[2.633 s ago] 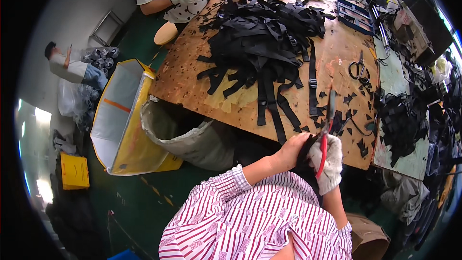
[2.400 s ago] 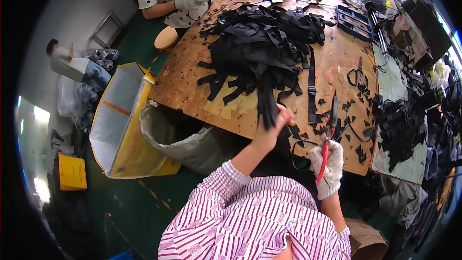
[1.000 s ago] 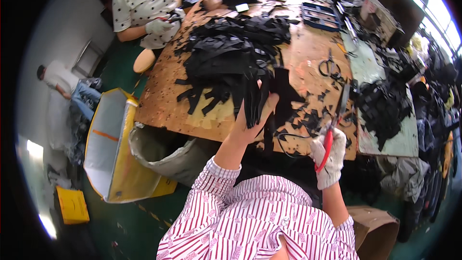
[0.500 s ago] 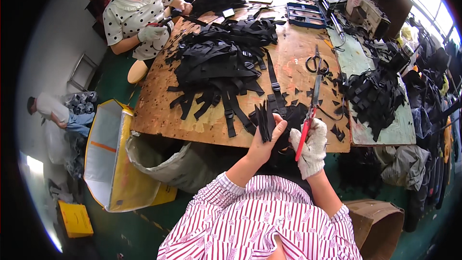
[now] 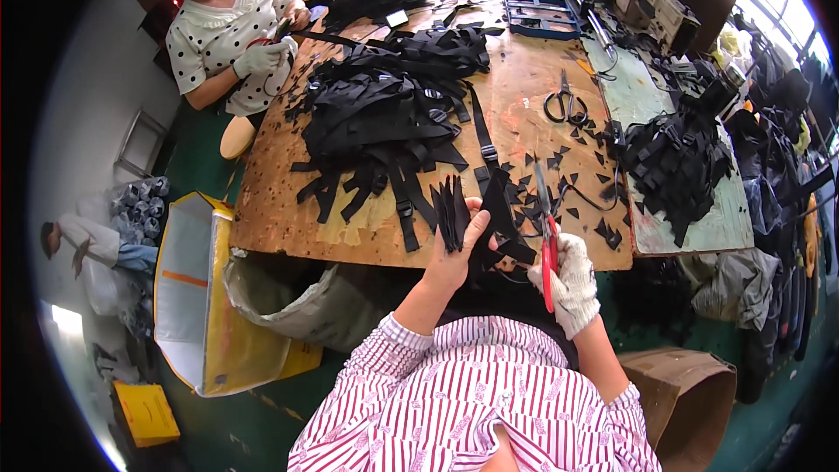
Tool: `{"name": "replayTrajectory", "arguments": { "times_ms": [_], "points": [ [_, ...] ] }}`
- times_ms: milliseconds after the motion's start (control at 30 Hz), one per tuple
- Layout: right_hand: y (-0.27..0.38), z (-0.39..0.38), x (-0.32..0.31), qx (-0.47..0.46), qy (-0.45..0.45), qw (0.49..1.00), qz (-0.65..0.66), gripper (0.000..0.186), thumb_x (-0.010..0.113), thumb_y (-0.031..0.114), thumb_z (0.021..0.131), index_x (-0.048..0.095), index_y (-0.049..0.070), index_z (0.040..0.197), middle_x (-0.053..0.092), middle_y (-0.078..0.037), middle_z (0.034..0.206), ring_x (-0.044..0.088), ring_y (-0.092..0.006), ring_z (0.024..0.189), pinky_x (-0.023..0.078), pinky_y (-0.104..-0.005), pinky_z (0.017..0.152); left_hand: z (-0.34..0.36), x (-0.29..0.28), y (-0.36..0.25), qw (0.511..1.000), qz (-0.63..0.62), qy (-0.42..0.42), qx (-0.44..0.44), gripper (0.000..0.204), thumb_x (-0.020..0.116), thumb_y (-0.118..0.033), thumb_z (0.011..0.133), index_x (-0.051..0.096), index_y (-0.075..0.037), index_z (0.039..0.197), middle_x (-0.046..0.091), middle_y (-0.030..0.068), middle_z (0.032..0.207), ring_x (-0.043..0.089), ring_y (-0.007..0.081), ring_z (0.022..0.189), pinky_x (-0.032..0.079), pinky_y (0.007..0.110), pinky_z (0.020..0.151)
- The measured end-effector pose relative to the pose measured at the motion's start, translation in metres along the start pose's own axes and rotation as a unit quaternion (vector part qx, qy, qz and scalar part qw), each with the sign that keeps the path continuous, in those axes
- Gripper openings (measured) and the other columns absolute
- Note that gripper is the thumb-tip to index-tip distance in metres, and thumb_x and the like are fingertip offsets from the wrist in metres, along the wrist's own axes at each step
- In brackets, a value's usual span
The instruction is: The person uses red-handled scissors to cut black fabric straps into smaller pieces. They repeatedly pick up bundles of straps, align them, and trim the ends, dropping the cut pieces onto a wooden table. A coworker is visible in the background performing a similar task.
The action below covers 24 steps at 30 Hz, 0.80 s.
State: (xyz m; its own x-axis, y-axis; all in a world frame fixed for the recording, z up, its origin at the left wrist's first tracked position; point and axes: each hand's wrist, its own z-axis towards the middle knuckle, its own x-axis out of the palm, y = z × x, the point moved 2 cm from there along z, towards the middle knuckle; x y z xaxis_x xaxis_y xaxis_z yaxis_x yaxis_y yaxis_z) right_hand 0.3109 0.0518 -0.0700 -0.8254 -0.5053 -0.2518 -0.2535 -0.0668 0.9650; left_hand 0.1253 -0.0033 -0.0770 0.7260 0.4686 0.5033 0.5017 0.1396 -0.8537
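The person's left hand (image 5: 456,253), which is bare, is closed around a small bundle of black straps (image 5: 450,217). The ends stand upward in a fan; the thumb lies across the near side, while most of the fingers are hidden behind, so how many layers are held cannot be counted. This bundle is above the near edge of the tabletop (image 5: 367,236), a little to the right of that edge's middle.

The right hand (image 5: 570,287), in a white knitted glove, is wrapped around the red-handled scissors (image 5: 549,258), and their blades point away toward the far edge. It cannot be told how far the blades are parted. Between the two hands is one more dark strip (image 5: 496,203); its lower part is lost among other black material, and which hand touches it is unclear.

A large strap heap (image 5: 376,118) covers the middle of the tabletop, with loose ends toward the near edge. The black-handled scissors (image 5: 565,107) lie near the right edge. At the far left edge, a co-worker (image 5: 232,31) grasps a partly hidden red object.
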Motion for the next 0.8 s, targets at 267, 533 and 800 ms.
{"name": "replayTrajectory", "arguments": {
  "times_ms": [267,533,800],
  "points": [
    [0.014,-0.016,-0.004,-0.035,0.056,0.983,-0.171,0.063,0.075,0.017,0.062,0.044,0.003,0.115,0.06,-0.015,0.089,0.061,-0.0288,0.073,0.049,-0.0364,0.069,0.002,0.003,-0.002,0.997,0.036,-0.048,0.051,0.017,0.06,-0.018,0.09,0.053,-0.005,0.097,0.05,-0.0005,0.071,0.05,0.0088,0.054,0.041,0.022,0.05],
    [0.005,-0.013,0.002,-0.098,0.044,0.974,-0.198,0.08,0.08,0.033,0.062,0.044,0.002,0.125,0.059,-0.013,0.081,0.06,-0.0278,0.068,0.048,-0.0364,0.065,-0.005,0.007,-0.002,0.986,0.158,-0.021,0.051,0.019,0.061,-0.02,0.09,0.053,-0.003,0.095,0.049,-0.0029,0.067,0.048,0.0053,0.05,0.038,0.02,0.045],
    [0.011,-0.011,0.007,-0.044,0.047,0.988,-0.138,0.067,0.078,0.027,0.064,0.046,0.001,0.116,0.061,-0.014,0.084,0.062,-0.0279,0.072,0.049,-0.0372,0.068,-0.007,0.015,-0.013,0.972,0.224,-0.027,0.066,0.016,0.061,-0.017,0.089,0.055,-0.004,0.096,0.051,-0.0038,0.067,0.045,0.0031,0.05,0.034,0.018,0.045]
  ]
}}
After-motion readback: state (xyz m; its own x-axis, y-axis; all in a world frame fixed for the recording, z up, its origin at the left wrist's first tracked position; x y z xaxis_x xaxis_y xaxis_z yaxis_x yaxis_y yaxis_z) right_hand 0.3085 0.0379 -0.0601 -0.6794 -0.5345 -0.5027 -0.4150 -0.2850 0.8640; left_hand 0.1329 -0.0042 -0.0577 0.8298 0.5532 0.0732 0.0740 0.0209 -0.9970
